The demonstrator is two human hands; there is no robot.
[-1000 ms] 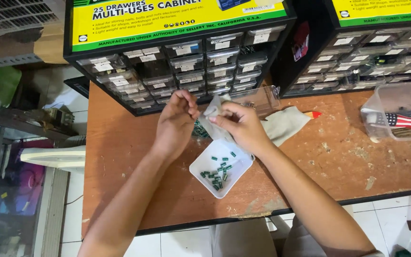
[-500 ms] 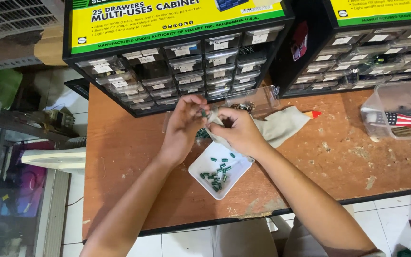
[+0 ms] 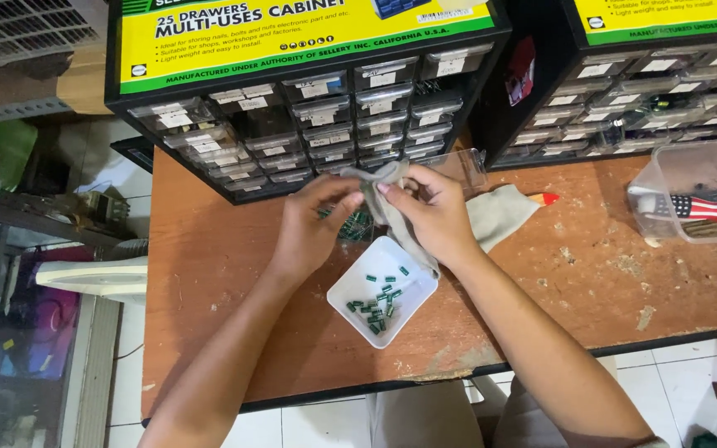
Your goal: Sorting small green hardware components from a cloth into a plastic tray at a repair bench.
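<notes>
My left hand [image 3: 309, 228] and my right hand [image 3: 429, 211] meet above a brown worktable [image 3: 209, 274], both pinching a grey cloth [image 3: 379, 187] that hangs down between them. Whatever is wrapped in the cloth is hidden by the fingers. Just below the hands sits a small white square tray [image 3: 350, 294] with several little green parts in it. More green parts [image 3: 357, 226] lie on the table under the hands. Another piece of grey cloth [image 3: 499, 217] lies to the right of my right hand.
Two black cabinets of small clear drawers [image 3: 317, 108] [image 3: 649, 99] stand along the table's far edge. A clear plastic tub [image 3: 699, 195] with tools sits at the right. A red-tipped tool [image 3: 543, 199] lies behind the cloth. The floor is white tile.
Both hands have stayed over the tray, working the cloth between the fingers. The cloth has been drawn up slightly between the hands.
</notes>
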